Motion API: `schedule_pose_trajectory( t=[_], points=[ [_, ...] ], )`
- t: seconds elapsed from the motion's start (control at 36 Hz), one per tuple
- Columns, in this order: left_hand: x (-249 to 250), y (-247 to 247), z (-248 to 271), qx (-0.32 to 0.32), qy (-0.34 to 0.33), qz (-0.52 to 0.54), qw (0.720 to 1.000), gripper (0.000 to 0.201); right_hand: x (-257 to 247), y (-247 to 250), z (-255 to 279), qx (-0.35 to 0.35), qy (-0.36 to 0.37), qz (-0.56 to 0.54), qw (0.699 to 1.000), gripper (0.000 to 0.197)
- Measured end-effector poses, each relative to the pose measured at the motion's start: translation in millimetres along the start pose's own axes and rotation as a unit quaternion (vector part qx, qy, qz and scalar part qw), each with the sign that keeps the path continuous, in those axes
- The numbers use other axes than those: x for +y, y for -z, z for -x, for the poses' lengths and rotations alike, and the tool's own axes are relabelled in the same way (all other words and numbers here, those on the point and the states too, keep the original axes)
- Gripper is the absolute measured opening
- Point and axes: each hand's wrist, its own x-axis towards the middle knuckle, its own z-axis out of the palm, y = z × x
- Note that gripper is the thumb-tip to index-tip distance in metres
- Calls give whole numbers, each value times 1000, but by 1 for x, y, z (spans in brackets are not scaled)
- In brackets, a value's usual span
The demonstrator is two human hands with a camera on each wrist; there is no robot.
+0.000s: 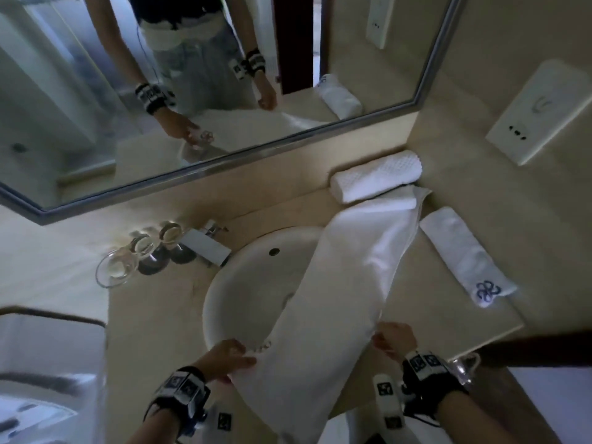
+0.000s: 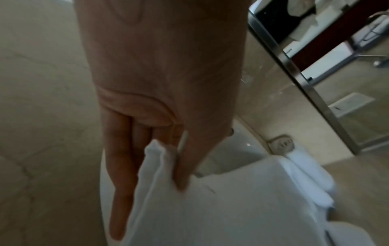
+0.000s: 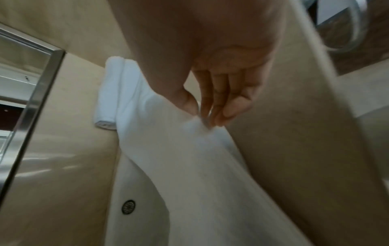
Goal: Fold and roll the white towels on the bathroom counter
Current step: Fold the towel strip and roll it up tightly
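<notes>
At the near edge of the worktop, a long white towel was held by its near end. Left hand: thumb and fingers closed on the towel's left corner, the cloth bunched between them in the left wrist view. Right hand: fingertips pinched on the right edge, wrist above, fingers pointed down.

Towel noted as folded into a narrow strip, laid diagonally over the right part of the sink and onto the worktop beyond; near end hung over the front edge. Judged soft, light and limp: sag to be expected wherever unsupported, especially across the basin. Best taken at both near corners, as it was, with even tension kept so the layers do not slip apart.

Farther back, the strip's far end touched a rolled towel set against the wall. A flat folded towel with a blue emblem was seen just beside the strip, to the right. Glasses and a tap were noted left of the sink, below the mirror.
</notes>
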Motion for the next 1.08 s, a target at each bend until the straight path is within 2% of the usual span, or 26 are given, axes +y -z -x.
schedule_pose_trajectory(
  t=[0.08, 0.17, 0.19, 0.22, 0.28, 0.31, 0.36, 0.44, 0.5, 0.53, 0.61, 0.67, 0.78, 0.83, 0.89, 0.97, 1.0, 1.03, 1.08],
  points=[
    [-1, 2, -2, -58, -15, -22, 998, 38, 35, -19, 22, 2, -31, -15, 999, 28],
    [0, -2, 5, -87, -41, -17, 995, 19, 69, -47, 53, 14, -60, -73, 995, 41],
    [-2, -4, 7, -92, -54, -3, 994, 15, 79, -58, 64, 10, -70, -76, 995, 41],
    [-4, -4, 10, -103, -63, 14, 993, 17, 90, -72, 72, 1, -86, -81, 993, 38],
    [-9, -5, 17, -126, -78, 50, 988, 38, 108, -92, 85, -16, -114, -86, 990, 32],
    [-12, -5, 20, -139, -85, 70, 984, 47, 114, -101, 92, -12, -112, -111, 987, 30],
    [-20, -6, 26, -165, -79, 123, 975, 52, 128, -117, 98, -17, -97, -154, 983, 33],
    [-28, -9, 30, -199, -73, 166, 963, 36, 139, -130, 113, -63, -120, -202, 970, 39],
    [-31, -7, 29, -192, -66, 158, 966, 21, 150, -130, 112, -61, -134, -208, 967, 65],
    [-33, -6, 27, -182, -62, 154, 969, 18, 149, -127, 120, -54, -147, -188, 970, 70],
    [-39, 1, 24, -168, -46, 99, 980, 27, 151, -113, 127, -11, -107, -198, 974, 27],
    [-43, 2, 26, -186, -26, 73, 980, 24, 152, -101, 129, 18, -113, -237, 965, 26],
    [-46, -9, 36, -205, -2, 46, 978, 6, 158, -95, 131, 8, -135, -304, 943, 14],
    [-44, -16, 41, -198, 6, 23, 980, 6, 160, -100, 137, -6, -150, -335, 930, 13],
    [-42, -22, 46, -179, 9, -25, 983, 12, 167, -101, 134, 15, -154, -361, 920, 10],
    [-41, -26, 42, -144, -40, -160, 976, 10, 172, -102, 130, 18, -143, -376, 915, 11],
    [-41, -26, 39, -129, -75, -194, 970, 6, 170, -102, 131, 18, -136, -368, 920, 13],
    [-40, -27, 36, -101, -127, -234, 959, 12, 171, -102, 131, 18, -130, -378, 916, 15],
    [-39, -27, 32, -17, -250, -350, 903, 39, 170, -100, 135, 28, -118, -389, 913, 24]
  ],
)
